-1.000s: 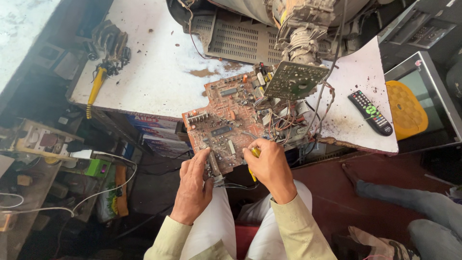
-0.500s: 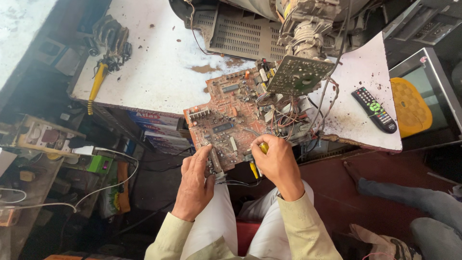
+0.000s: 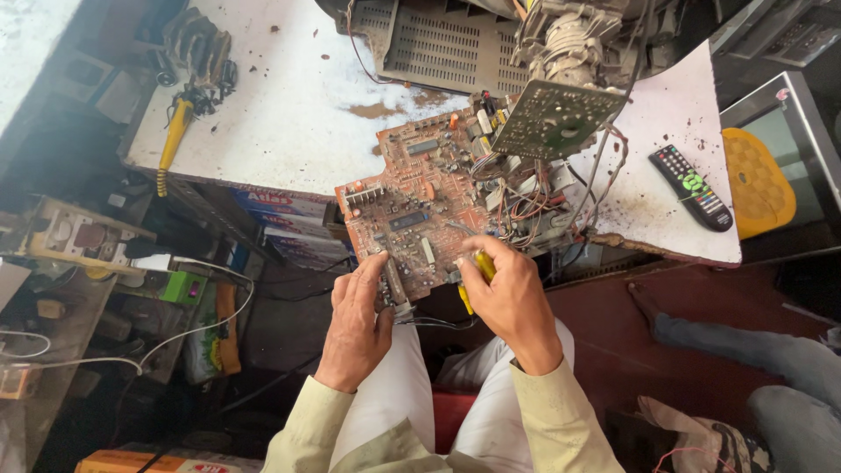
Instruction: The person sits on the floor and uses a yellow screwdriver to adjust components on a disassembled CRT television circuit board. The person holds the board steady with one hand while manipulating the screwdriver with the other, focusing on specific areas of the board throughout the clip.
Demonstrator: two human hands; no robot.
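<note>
**Hands at a brown circuit board on a stained white surface**

Across the upper middle of the frame, a white surface (image 3: 289, 114), chipped and spotted; at top centre, a grey vented casing (image 3: 438, 48) with a coil assembly (image 3: 569, 39) to its right; in the centre, a brown circuit board (image 3: 420, 215), tilted, its lower corner hanging off the surface edge toward the lap, wires tangled at its right side; just above, a small green board (image 3: 552, 118) propped over those wires. Below centre, left hand (image 3: 355, 324) with fingers pressed together, gripping the board's lower left edge; right hand (image 3: 508, 298) beside it, fingers curled and pinching a yellow-handled tool (image 3: 477, 271) at the board's lower right edge. At right, a black remote control (image 3: 695, 187) lying flat; upper left, a yellow-handled screwdriver (image 3: 173, 140) near the surface edge.
</note>
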